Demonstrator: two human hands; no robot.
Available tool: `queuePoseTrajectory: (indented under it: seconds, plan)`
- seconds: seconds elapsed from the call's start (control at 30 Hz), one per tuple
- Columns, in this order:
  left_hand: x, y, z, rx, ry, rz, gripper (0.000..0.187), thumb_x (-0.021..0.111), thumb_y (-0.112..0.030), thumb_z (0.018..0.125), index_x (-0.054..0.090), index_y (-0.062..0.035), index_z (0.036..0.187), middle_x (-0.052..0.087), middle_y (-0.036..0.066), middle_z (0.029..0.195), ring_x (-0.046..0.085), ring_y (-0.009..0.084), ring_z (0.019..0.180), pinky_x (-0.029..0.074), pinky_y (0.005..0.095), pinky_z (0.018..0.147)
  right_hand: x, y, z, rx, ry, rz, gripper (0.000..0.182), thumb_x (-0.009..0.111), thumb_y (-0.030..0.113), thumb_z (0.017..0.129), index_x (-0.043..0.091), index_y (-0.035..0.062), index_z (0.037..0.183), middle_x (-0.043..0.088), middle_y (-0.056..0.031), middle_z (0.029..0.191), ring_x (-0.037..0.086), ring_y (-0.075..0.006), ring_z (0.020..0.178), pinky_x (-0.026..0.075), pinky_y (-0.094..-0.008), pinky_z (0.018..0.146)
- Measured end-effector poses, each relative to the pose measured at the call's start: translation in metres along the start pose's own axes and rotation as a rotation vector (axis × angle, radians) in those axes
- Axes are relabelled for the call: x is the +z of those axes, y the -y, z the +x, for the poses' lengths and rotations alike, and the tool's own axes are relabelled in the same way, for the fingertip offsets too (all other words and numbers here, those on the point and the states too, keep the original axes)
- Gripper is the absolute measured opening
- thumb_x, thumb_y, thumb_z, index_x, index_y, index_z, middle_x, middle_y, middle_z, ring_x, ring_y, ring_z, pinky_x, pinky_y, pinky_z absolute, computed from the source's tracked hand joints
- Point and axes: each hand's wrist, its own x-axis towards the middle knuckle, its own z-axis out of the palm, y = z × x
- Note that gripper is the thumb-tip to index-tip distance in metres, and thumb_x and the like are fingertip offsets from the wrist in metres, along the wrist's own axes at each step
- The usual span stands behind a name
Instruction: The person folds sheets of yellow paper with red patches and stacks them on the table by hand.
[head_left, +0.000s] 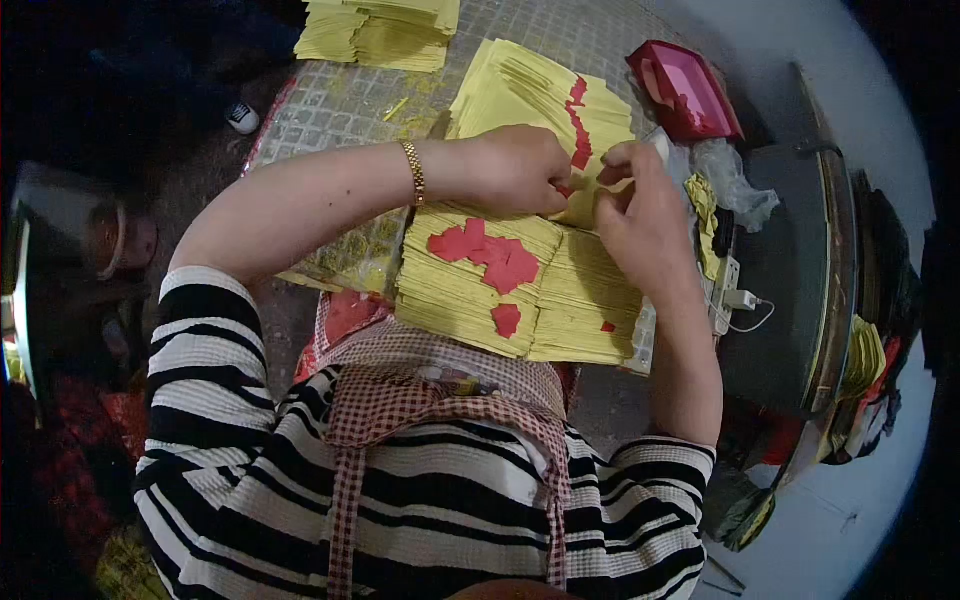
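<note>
My left hand (520, 170), a gold band at its wrist, rests closed over the near part of a fanned stack of yellow paper (540, 95). By its fingertips shows a small red paper piece (563, 190), which the fingers seem to pinch. Opposite it, my right hand (648, 215) is curled above the right edge of the same stack, thumb and fingers apart. A row of red paper pieces (580, 135) runs down that stack. Closer to me lies a thick layered yellow stack (470, 295) with loose red paper scraps (507, 265) on top.
Another yellow paper stack (380, 35) sits at the table's far left. A red tray (690, 90) stands at the far right, near a clear plastic bag (735, 180). A power strip (728, 290) with a white plug is beside the right table edge.
</note>
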Motion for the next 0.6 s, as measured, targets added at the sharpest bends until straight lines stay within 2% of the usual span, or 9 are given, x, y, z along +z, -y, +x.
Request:
queuePoseTrajectory:
  seconds: [0.13, 0.3, 0.5, 0.6]
  plan:
    - [0.013, 0.015, 0.003, 0.094, -0.23, -0.467, 0.015, 0.062, -0.015, 0.083, 0.062, -0.0001, 0.084, 0.061, 0.005, 0.069, 0.051, 0.012, 0.057, 0.042, 0.0253, 0.053, 0.016, -0.03, 0.0, -0.075, -0.023, 0.358, 0.03, 0.059, 0.0, 0.077, 0.056, -0.0005, 0.107, 0.064, -0.0108, 0.082, 0.059, -0.019, 0.07, 0.046, -0.0312, 0.062]
    - [0.013, 0.012, -0.002, 0.09, -0.233, -0.565, 0.014, 0.063, -0.013, 0.084, 0.063, -0.0003, 0.08, 0.063, 0.003, 0.069, 0.05, 0.0092, 0.056, 0.039, 0.0212, 0.052, 0.006, -0.018, -0.004, 0.103, 0.101, 0.35, 0.032, 0.059, 0.0, 0.079, 0.055, -0.0002, 0.111, 0.063, -0.0118, 0.085, 0.059, -0.0178, 0.073, 0.047, -0.0302, 0.063]
    - [0.004, 0.004, -0.007, 0.079, -0.146, -0.371, 0.014, 0.062, -0.012, 0.085, 0.066, 0.0003, 0.081, 0.064, 0.004, 0.07, 0.05, 0.0106, 0.055, 0.041, 0.024, 0.053, 0.004, -0.017, -0.01, 0.139, 0.098, 0.495, 0.027, 0.06, 0.002, 0.081, 0.058, -0.0012, 0.108, 0.063, -0.0133, 0.089, 0.058, -0.016, 0.077, 0.046, -0.0283, 0.067]
    - [0.005, 0.002, -0.006, 0.082, -0.123, -0.243, 0.016, 0.062, -0.014, 0.086, 0.067, 0.0008, 0.083, 0.065, 0.006, 0.071, 0.051, 0.0128, 0.055, 0.042, 0.0269, 0.054, 0.005, -0.021, -0.016, -0.055, -0.023, 0.417, 0.023, 0.06, 0.006, 0.083, 0.061, -0.0018, 0.105, 0.063, -0.0137, 0.091, 0.057, -0.0157, 0.077, 0.045, -0.0276, 0.067]
